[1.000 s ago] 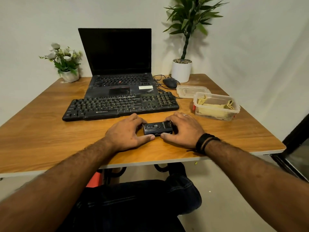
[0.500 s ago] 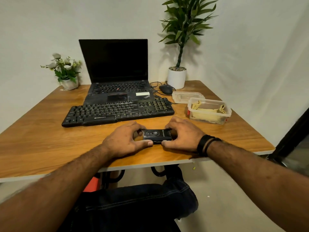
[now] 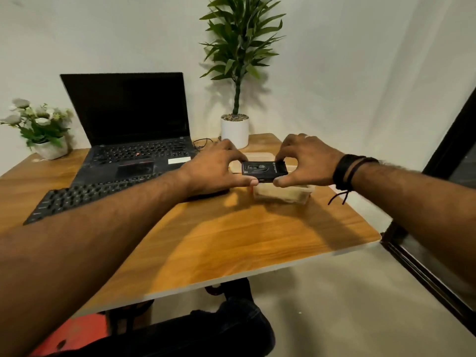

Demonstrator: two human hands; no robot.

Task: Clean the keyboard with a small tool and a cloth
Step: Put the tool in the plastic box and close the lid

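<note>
The black case (image 3: 264,171) has come up off the table (image 3: 231,235), where it lay half a second ago, and now hangs in the air in front of the tub (image 3: 283,194). The left hand (image 3: 213,171) pinches its left end, thumb below and fingers above; the right hand (image 3: 306,162) pinches the right end the same way. Both arms reach well forward, a black band (image 3: 346,171) on the right wrist. The keyboard (image 3: 85,197) lies to the left under the left forearm, the open laptop (image 3: 126,119) behind it. Farther back a white potted plant (image 3: 235,130) and a small flowerpot (image 3: 49,148) stand by the wall.
</note>
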